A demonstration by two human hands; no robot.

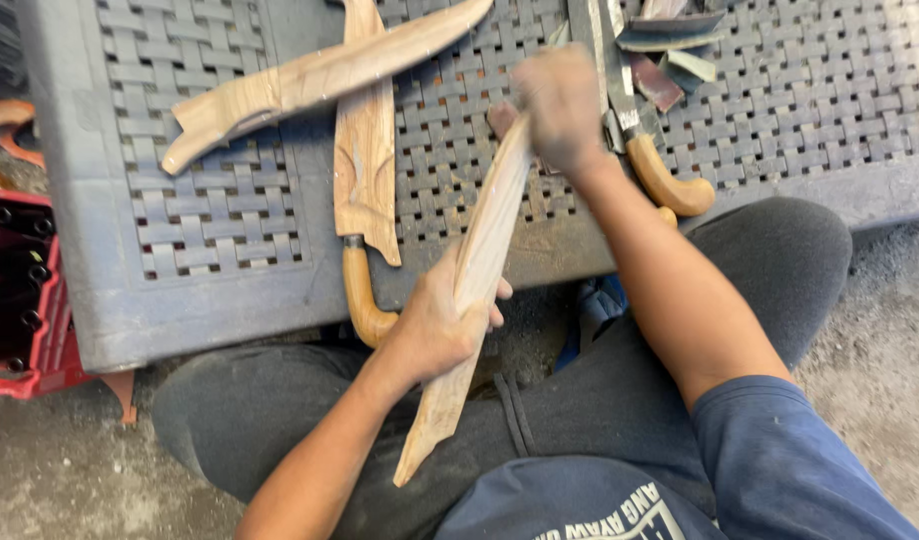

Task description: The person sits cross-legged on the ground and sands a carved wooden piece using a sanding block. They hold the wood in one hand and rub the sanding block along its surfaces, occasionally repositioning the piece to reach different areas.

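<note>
My left hand grips a long, pale wooden sheath around its middle, holding it slanted from my lap up onto the grey woven-pattern plastic table. My right hand, blurred by motion, is closed over the sheath's upper end, seemingly on a small reddish-brown piece pressed to the wood. A sheathed blade with a curved wooden handle lies just left of my left hand.
Another wooden sheath lies diagonally across the table top. A blade with a curved handle lies right of my right hand, with sandpaper scraps behind it. A red crate stands at the left on the concrete floor.
</note>
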